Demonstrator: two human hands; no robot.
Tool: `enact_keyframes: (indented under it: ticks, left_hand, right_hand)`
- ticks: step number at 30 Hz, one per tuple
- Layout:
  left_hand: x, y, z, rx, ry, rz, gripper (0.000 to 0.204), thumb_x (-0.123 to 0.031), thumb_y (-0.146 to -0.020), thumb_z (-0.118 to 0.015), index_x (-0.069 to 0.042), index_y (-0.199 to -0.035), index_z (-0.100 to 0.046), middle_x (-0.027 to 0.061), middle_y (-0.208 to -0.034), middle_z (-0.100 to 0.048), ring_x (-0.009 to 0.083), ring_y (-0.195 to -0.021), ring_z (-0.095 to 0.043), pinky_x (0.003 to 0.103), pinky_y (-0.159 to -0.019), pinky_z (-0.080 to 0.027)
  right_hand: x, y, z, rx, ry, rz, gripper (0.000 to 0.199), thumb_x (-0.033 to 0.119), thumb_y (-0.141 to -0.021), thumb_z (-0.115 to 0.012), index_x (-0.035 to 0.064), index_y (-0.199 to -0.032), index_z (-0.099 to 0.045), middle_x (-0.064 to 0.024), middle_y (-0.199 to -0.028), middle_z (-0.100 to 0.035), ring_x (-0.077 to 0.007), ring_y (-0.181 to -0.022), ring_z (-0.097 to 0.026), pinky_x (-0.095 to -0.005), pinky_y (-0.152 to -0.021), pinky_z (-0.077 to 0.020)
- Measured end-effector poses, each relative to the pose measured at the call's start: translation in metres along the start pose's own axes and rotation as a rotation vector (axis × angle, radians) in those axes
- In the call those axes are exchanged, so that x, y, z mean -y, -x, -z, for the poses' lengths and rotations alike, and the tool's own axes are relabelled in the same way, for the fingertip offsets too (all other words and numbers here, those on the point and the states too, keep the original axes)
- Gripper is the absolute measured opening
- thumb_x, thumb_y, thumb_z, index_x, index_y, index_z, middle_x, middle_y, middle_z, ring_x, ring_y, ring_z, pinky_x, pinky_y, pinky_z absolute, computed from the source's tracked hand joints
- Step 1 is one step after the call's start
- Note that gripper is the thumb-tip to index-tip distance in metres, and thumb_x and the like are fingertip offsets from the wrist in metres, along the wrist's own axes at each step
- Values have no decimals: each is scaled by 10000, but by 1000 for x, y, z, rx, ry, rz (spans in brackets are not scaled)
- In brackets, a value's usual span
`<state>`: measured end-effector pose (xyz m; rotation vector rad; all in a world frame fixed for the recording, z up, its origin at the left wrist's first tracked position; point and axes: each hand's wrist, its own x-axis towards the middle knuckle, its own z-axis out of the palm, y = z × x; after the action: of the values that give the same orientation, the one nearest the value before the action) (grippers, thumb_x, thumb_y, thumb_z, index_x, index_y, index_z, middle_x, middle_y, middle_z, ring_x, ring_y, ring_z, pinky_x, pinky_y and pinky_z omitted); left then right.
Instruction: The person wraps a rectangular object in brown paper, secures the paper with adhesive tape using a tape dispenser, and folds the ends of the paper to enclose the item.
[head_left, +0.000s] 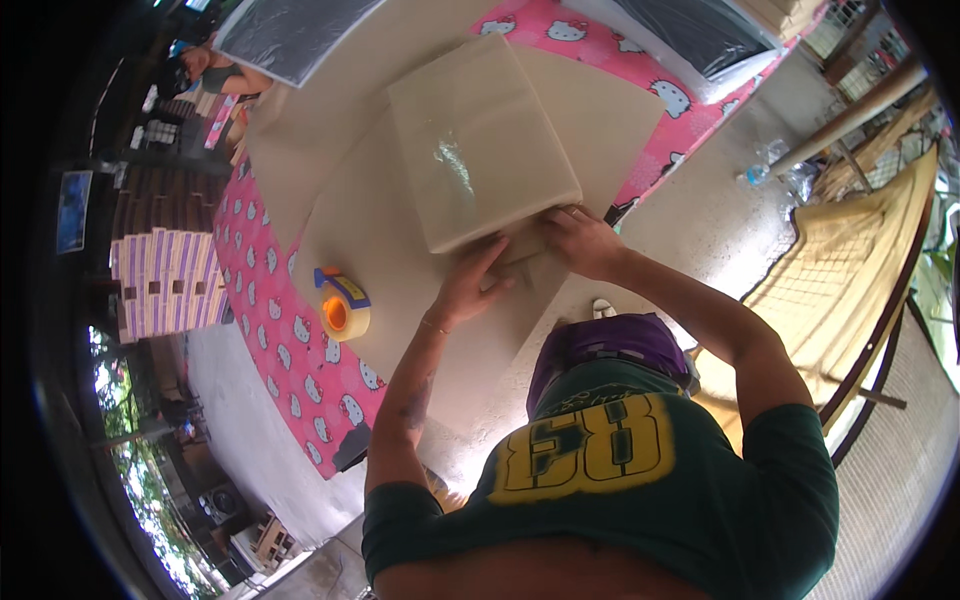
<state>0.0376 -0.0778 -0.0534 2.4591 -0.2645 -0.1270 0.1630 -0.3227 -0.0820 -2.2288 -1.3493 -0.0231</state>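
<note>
A box-shaped package (490,150) wrapped in brown paper lies on larger brown sheets (340,210), with a shiny patch on its top. My left hand (465,285) is at its near edge, fingers apart and touching the side, thumb pointing right. At the near right corner, my right hand (585,242) has its fingers curled over a loose brown paper flap (522,243) and presses it to the package. The fingertips are partly hidden by the hand. Left of my left hand rests a roll of clear tape (345,306) with an orange core and blue edge.
A pink cloth (262,300) with white cat faces covers the table. Black plastic-wrapped panels (290,35) lie at the far side. Stacked cartons (170,280) stand left, near another person (205,70). A yellow sheet (800,310) hangs at right beside a pole (850,115).
</note>
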Motion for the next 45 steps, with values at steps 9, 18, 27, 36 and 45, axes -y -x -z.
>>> enact_keyframes:
  ticks: [9, 18, 27, 36, 45]
  left_hand:
    - [7, 11, 25, 15, -428, -229, 731, -320, -823, -723, -56, -1441, -437, 145, -1439, -488, 280, -1320, -492, 399, -1091, -438]
    - [5, 11, -27, -256, -689, -122, 561, -212, -777, -663, -70, -1310, -558, 144, -1334, -565, 246, -1216, -578, 349, -988, -512]
    - [-41, -19, 15, -486, -857, -235, 308, -206, -749, -698, -94, -1029, -636, 94, -1112, -598, 252, -1084, -602, 398, -955, -497]
    - [-19, -38, 29, -299, -505, -142, 190, -116, -795, -670, -57, -949, -577, 115, -984, -633, 287, -902, -656, 402, -761, -543]
    - [-36, -61, 70, -115, -259, -125, 121, -116, -842, -665, -30, -861, -583, 155, -719, -629, 329, -683, -638, 432, -639, -494]
  right_hand:
    - [-11, -3, -3, 0, -12, 172, 514, 141, -812, -619, 62, -1314, -548, -131, -1325, -507, -318, -1235, -492, -467, -1087, -380]
    - [-6, -7, 6, 20, -20, 191, 529, 95, -778, -613, 71, -1303, -550, -111, -1282, -551, -312, -1203, -528, -478, -1068, -393]
    - [-13, -10, -3, -60, 32, 147, 535, 62, -795, -593, 69, -1326, -528, -150, -1176, -617, -330, -1121, -586, -463, -1020, -432]
    - [-9, 3, -23, -345, 283, 12, 473, 120, -899, -576, 142, -1366, -505, -161, -1354, -509, -311, -1271, -494, -603, -1075, -329]
    - [-58, -33, 10, -199, 396, 236, 655, 392, -857, -658, 211, -1449, -442, -70, -1487, -424, -302, -1375, -399, -541, -1123, -320]
